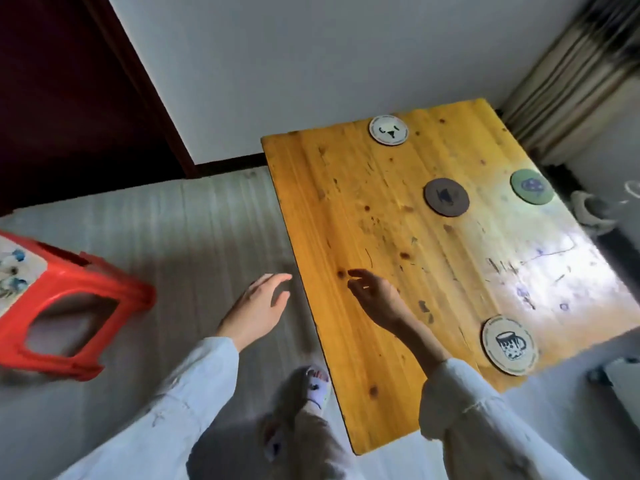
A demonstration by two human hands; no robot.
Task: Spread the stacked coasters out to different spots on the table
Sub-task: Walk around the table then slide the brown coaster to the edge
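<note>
Four coasters are seen spread well apart on the table (346, 375): a white one (388, 129) near the far edge, a brown one (446, 197) toward the middle, a green one (532, 186) at the right edge, and a cup-printed one (509, 345) close to the near right corner; the left half of the tabletop is left bare. The right hand (375, 295) is held just above that bare wood, fingers loosely curled and apart, nothing gripped; the left hand (258, 306) is held open off the table's left edge, over the floor, empty; a red stool (69, 306) is seen well to the left.
</note>
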